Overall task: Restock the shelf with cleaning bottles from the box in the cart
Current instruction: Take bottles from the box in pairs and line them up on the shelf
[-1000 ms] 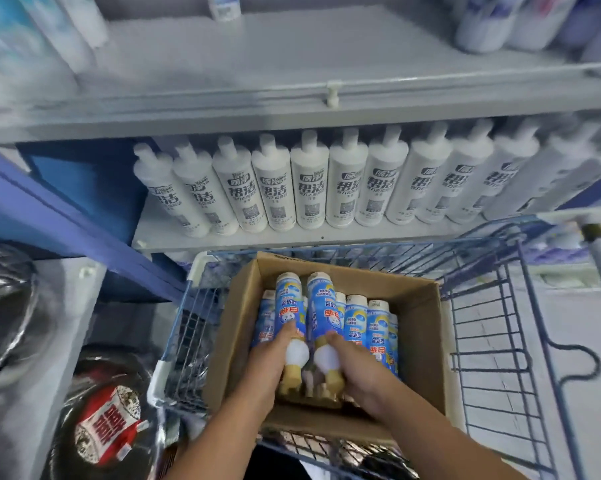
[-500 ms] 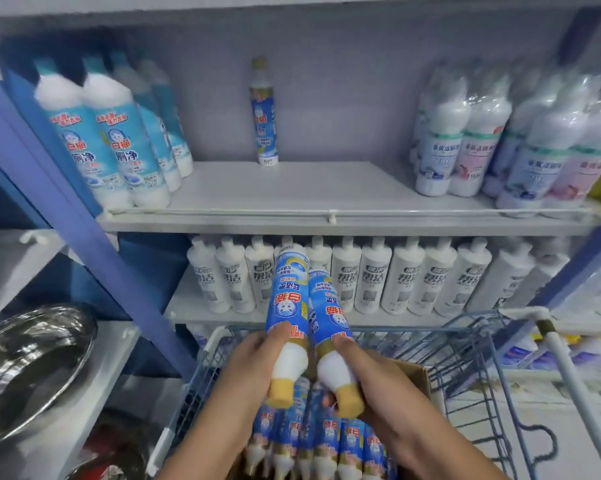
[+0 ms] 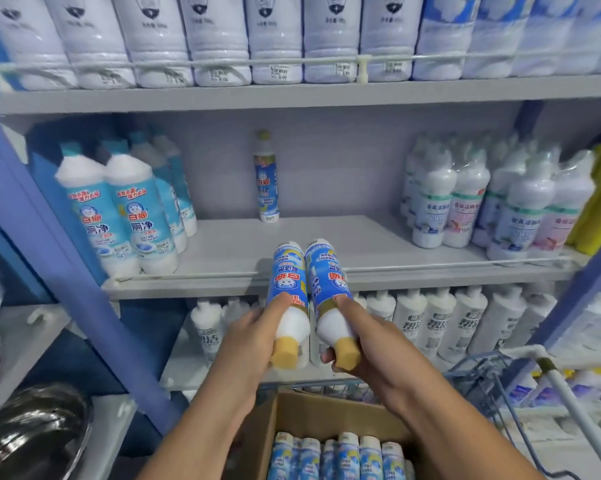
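On the far left of the middle shelf (image 3: 378,244), a group of big blue toilet cleaner bottles (image 3: 119,216), well apart from the work. Then a wide bare stretch of shelf, with only one lone bottle (image 3: 266,178) of the same kind as the carried ones, upright at the back wall.

In front of that gap, left hand (image 3: 254,341) closed around the neck end of the left bottle (image 3: 287,289), yellow cap toward the camera, base pointing to the shelf. Just beside, almost touching, the right bottle (image 3: 328,282), gripped the same way by the right hand (image 3: 371,344). Both bottles tilted, bases already over the front rail of the shelf, not yet resting on it.

Below, between the arms, the box (image 3: 326,410) with more bottles of this kind, caps down, and to the right the cart (image 3: 493,372). Probably the box sits inside the cart, though its lower part is out of view.

Step in hand, by judgement: carrying a pair from box to shelf. Next move: turning both upright, caps up, setting them down near the lone bottle, labels to the front, then opening the hands. Care needed not to catch the bases on the rail.
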Demonstrator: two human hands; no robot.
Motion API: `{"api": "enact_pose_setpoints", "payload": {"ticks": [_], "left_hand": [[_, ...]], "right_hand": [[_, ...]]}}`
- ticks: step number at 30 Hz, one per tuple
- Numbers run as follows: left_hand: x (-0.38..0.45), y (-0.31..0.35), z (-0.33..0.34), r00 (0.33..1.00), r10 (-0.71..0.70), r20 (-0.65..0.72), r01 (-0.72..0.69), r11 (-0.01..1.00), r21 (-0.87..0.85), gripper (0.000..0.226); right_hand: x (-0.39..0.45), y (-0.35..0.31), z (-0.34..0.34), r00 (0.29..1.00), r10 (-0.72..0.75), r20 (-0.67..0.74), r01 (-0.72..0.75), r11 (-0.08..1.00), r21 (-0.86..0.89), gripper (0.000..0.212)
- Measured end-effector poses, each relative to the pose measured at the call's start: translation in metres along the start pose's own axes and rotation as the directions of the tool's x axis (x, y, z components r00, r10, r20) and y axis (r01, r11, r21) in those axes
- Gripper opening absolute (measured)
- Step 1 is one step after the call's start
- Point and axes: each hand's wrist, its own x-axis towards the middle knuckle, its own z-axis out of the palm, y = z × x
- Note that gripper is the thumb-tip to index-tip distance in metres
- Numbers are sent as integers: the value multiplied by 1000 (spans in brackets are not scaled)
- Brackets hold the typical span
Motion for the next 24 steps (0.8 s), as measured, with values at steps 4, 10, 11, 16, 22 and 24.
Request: {"api": "enact_pose_setpoints", "payload": {"ticks": [4,10,11,16,22,24], "left_hand": [[28,9,-5,998,-56,-9,56,998,34,45],[70,14,-14,999,-31,32,29,996,85,63],[76,14,-16,998,-14,65,9,996,88,60],[90,19,-23,987,41,156,-60,990,125,30],[100,20,-35,961,97,261,-141,978,155,27],[102,20,-38,939,126,319,-176,976,131,34]], "right_hand": [[24,-4,17,998,25,-54,-26,1000,-17,46],[46,-6,34,995,38,-94,-44,997,-67,43],[50,-7,36,995,38,-94,-44,996,-72,44],[61,-13,41,998,-35,-57,29,994,-102,57],[63,-18,40,989,-139,55,147,968,-204,43],[64,-18,36,984,-158,84,171,969,-181,40]]}}
